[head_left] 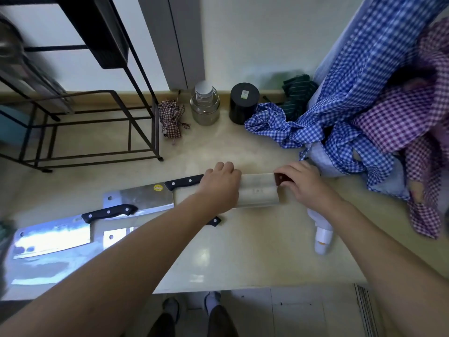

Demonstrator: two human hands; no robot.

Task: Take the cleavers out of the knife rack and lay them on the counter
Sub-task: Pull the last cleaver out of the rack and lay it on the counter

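On a pale, glossy stone counter (218, 259) set against a white wall, a black wire knife rack (97, 132) stands at the far left with its lower bars bare. Beyond the counter's near edge lies a light tiled floor. Along the wall stand a clear glass jar with a white lid (204, 103) and a matte black cylindrical canister (243, 103), with a small bunched red-checked cloth (171, 120) just left of the jar. Blue gingham fabric (340, 113) and purple gingham fabric (401, 122) hang and spill onto the right end of the counter, and a white plastic bottle (322, 234) lies on its side near the right forearm.

Three broad steel cleavers with black riveted handles lie flat at the left, overlapping: the farthest cleaver (145, 198) carries a yellow sticker, the nearest cleaver (53, 237) gleams with blue-white glare, and the middle cleaver (114, 235) is partly covered by the left forearm.

A fourth, dull grey cleaver with a reddish-brown handle (260, 190) lies flat on the counter mid-frame. The left hand (221, 188) rests palm-down on the blade's left part, fingers curled over its far edge. The right hand (303, 183) closes around the handle, only a riveted stub showing.
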